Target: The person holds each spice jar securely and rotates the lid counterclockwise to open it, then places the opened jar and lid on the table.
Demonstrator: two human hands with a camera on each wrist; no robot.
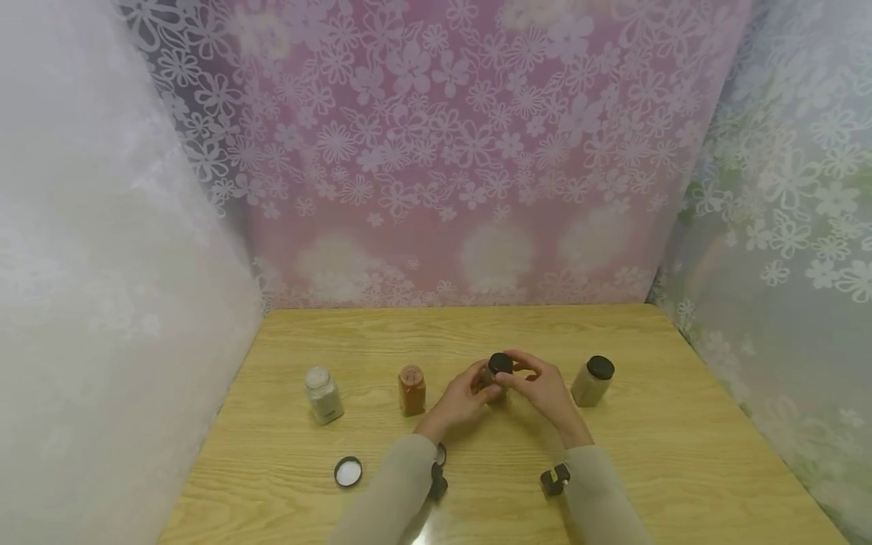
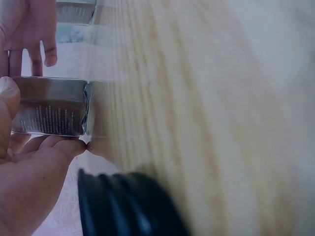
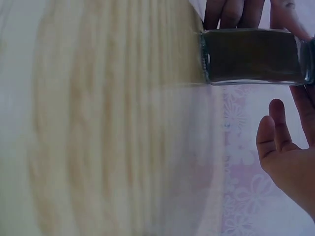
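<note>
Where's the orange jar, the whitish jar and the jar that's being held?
Orange jar [image 1: 412, 397]: head view, on the middle of its side.
Whitish jar [image 1: 325, 400]: head view, on its side, below the neck.
Held jar [image 3: 252, 56]: right wrist view, on its dark side.

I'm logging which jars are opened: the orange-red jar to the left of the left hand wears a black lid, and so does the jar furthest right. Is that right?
Not quite: the head view shows the orange-red jar to the left of the left hand without one. The jar furthest right does wear a black lid.
</note>
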